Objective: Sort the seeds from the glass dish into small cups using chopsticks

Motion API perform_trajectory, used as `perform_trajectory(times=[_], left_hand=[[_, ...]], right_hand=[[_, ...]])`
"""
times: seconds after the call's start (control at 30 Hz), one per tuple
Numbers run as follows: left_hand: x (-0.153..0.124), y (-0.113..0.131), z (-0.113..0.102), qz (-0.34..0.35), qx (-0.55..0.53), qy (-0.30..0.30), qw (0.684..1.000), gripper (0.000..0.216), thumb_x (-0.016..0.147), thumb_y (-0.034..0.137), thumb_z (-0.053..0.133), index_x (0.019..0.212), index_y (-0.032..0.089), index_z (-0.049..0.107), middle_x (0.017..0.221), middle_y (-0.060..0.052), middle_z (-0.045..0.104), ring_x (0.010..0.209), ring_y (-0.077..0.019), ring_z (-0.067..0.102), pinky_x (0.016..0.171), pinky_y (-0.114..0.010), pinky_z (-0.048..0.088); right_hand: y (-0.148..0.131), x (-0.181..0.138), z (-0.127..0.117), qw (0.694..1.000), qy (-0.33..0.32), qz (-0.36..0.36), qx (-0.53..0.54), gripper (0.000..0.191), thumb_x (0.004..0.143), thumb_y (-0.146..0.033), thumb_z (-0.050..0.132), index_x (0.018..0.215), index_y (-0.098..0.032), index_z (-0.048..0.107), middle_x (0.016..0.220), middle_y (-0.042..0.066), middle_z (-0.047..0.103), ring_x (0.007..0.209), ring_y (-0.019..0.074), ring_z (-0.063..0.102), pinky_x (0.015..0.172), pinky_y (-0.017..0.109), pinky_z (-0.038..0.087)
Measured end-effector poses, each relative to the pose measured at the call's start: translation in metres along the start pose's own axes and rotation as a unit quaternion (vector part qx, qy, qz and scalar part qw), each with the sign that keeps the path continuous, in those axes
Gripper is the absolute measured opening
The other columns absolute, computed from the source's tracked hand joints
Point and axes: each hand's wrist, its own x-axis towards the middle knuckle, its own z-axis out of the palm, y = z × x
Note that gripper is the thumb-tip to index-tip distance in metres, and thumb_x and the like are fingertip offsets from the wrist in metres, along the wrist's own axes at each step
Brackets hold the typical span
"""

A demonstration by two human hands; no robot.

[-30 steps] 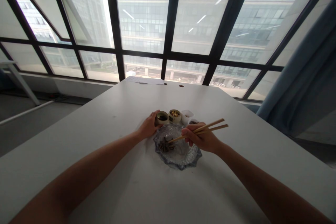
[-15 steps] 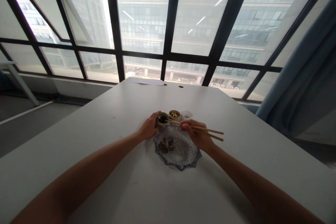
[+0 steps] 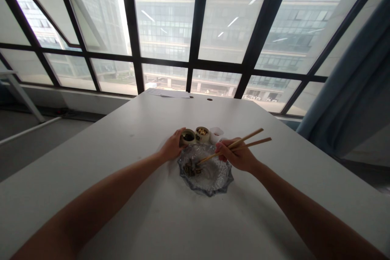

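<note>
My right hand (image 3: 234, 153) grips a pair of wooden chopsticks (image 3: 248, 136), whose tips reach down into a clear scalloped glass dish (image 3: 219, 183). At those tips, on the dish's left side, lies a small heap of dark, striped pieces that look like seeds (image 3: 191, 167). My left hand (image 3: 172, 145) is wrapped round the left side of a small round cup (image 3: 188, 142) with dark contents. Beside it stands a second cup (image 3: 202, 135) holding pale yellowish pieces. A whitish translucent container (image 3: 215, 133) is farther right, partly behind my right hand.
All of this rests on a long white table (image 3: 146, 130). Sheets of paper (image 3: 167, 93) lie at its far end, near two dark round holes. Beyond are large black-framed windows (image 3: 166, 65), with a blue curtain (image 3: 344, 89) at the right.
My right hand has brought the chopstick tips from the left cup down into the glass dish, at the dark pieces. My left hand stays at the cup.
</note>
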Motion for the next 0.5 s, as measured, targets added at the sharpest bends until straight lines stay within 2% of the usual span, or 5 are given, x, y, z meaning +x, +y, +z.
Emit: perform_trajectory(times=[0.27, 0.5], left_hand=[[0.0002, 0.0000, 0.0005, -0.006, -0.007, 0.004, 1.000, 0.071, 0.077, 0.020, 0.071, 0.142, 0.017, 0.041, 0.140, -0.017, 0.054, 0.127, -0.0316, 0.055, 0.112, -0.052, 0.041], [0.0009, -0.0007, 0.0006, -0.003, -0.010, 0.004, 1.000, 0.072, 0.077, 0.020, 0.071, 0.142, 0.017, 0.041, 0.140, -0.018, 0.054, 0.127, -0.0316, 0.055, 0.111, -0.052, 0.042]], right_hand=[[-0.0082, 0.0016, -0.0021, 0.994, -0.076, -0.054, -0.064, 0.051, 0.100, -0.047, 0.047, 0.062, -0.016, 0.064, 0.052, 0.005, 0.064, 0.045, 0.0124, 0.057, 0.045, 0.021, 0.045], [-0.0088, 0.0019, 0.0001, 0.993, -0.083, -0.054, -0.062, 0.049, 0.100, -0.045, 0.048, 0.063, -0.017, 0.064, 0.054, 0.004, 0.064, 0.046, 0.0123, 0.057, 0.046, 0.022, 0.045]])
